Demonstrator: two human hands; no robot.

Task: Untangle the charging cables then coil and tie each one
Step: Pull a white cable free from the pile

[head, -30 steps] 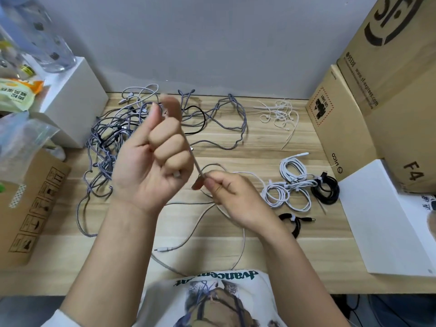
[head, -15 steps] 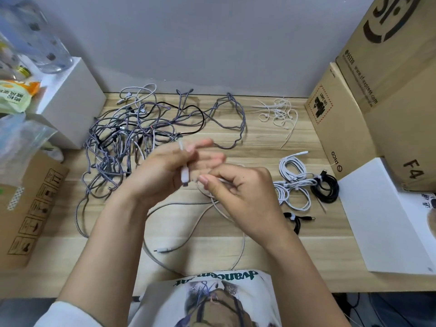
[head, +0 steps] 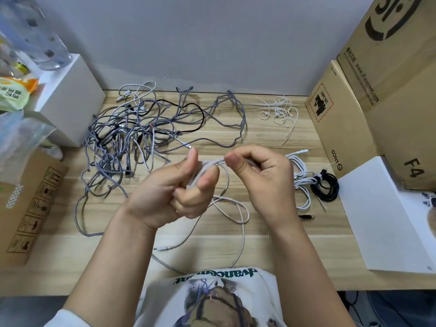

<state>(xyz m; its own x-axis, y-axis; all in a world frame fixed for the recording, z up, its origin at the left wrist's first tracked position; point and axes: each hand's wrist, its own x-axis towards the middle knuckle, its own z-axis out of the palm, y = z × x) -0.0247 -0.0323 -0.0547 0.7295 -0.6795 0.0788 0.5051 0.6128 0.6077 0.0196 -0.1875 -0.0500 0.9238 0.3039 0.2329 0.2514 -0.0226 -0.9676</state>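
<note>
The wooden table (head: 271, 140) is the biggest thing here. On its far left part lies a big messy tangle of grey cables (head: 132, 142), with a black one mixed in. Above the middle of the table, two hands work on one white cable (head: 232, 206). The left hand (head: 174, 192) has its fingers curled round a few loops of the white cable. The right hand (head: 262, 178) pinches the same cable between thumb and fingers, just beside the left hand. The rest of this cable hangs down and lies on the table, toward the near edge. On the right part of the table sit coiled white cables (head: 300, 178), touching a coiled black cable (head: 326, 186). At the far right of the table lies a little heap of white ties (head: 279, 112)
</note>
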